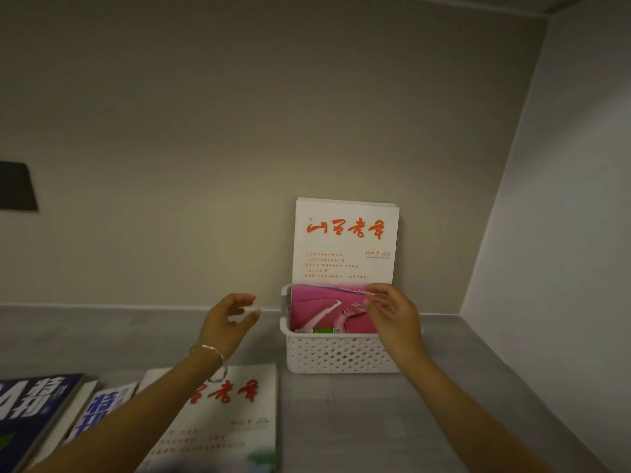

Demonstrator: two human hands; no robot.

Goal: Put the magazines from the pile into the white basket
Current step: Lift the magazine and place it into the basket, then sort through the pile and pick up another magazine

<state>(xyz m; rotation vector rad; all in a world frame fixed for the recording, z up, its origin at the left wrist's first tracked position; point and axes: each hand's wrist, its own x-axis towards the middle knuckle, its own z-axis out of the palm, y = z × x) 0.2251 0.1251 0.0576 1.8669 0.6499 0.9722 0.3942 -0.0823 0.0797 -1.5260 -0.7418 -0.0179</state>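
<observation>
A white perforated basket [341,353] stands on the grey surface against the back wall. A white magazine with red title and a pink cover picture [343,247] stands upright in it, leaning on the wall, with more magazines behind. My right hand [392,314] hovers in front of the magazine's lower right part, fingers loosely spread, holding nothing. My left hand [228,319], with a silver bangle on the wrist, floats left of the basket, fingers relaxed and empty. Under my left forearm lies another white magazine with red title [239,414].
Dark blue magazines [30,414] and a blue-and-white one [102,407] lie at the lower left on the grey surface [341,421]. A side wall closes the space on the right. A dark rectangle [17,186] sits on the back wall at left.
</observation>
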